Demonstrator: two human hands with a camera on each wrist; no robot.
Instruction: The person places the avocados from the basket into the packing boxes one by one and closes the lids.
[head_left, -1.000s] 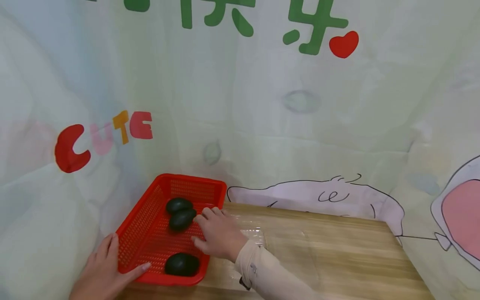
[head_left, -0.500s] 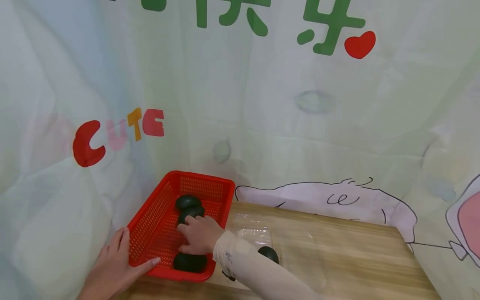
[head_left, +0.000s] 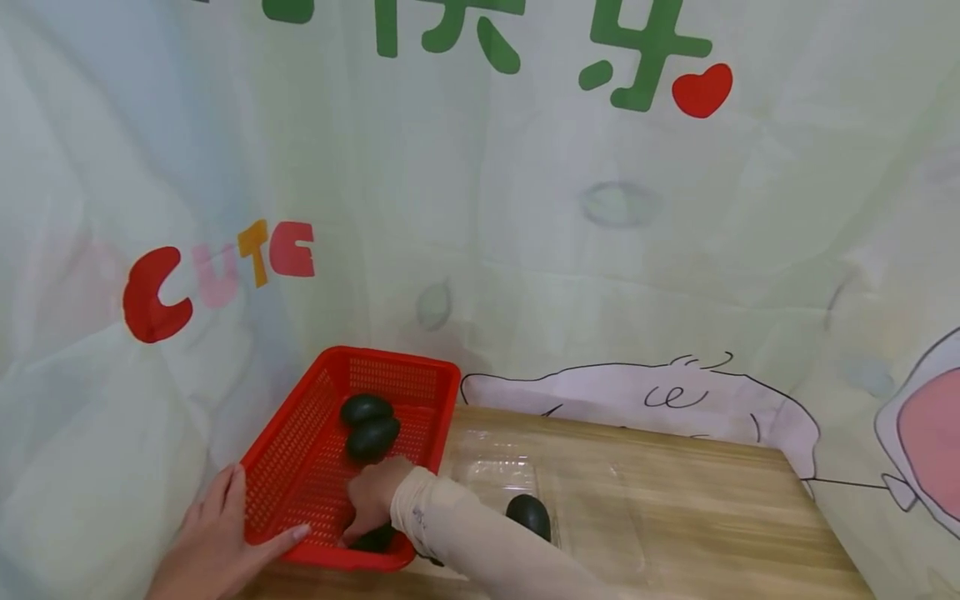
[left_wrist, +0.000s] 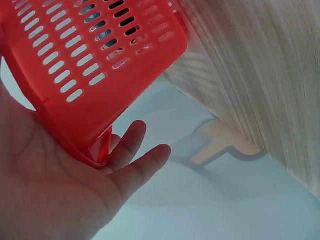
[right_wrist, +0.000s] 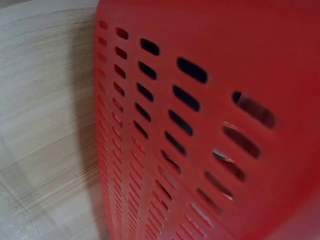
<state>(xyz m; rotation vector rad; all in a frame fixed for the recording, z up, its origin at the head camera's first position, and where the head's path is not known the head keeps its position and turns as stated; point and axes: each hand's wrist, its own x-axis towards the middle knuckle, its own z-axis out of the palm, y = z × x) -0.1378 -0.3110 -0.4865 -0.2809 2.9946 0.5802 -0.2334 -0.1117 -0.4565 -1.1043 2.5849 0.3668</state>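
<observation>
In the head view, my left hand [head_left: 206, 546] holds the near left corner of a red slotted basket [head_left: 292, 454], its thumb over the rim. The left wrist view shows that palm against the basket's corner. My right hand [head_left: 377, 493] is down inside the basket, gripping a dark green avocado [head_left: 377, 540] at the near end. Its fingers are mostly hidden behind the hand's back. Two more avocados, one [head_left: 366, 410] behind another [head_left: 372, 439], lie together farther back. The right wrist view faces the basket's outer wall [right_wrist: 150, 115], with dark patches behind its slots.
A clear plastic tray [head_left: 491, 473] lies on the wooden table [head_left: 712, 508] right of the basket. An avocado [head_left: 528, 514] sits at that tray, partly behind the right sleeve [head_left: 480, 533]. Printed cloth [head_left: 525, 275] hangs behind and at the left.
My right hand moved from the basket's right rim inward and down to the near avocado. The avocado at the tray came into sight beside the sleeve. My left hand stayed on the basket.
</observation>
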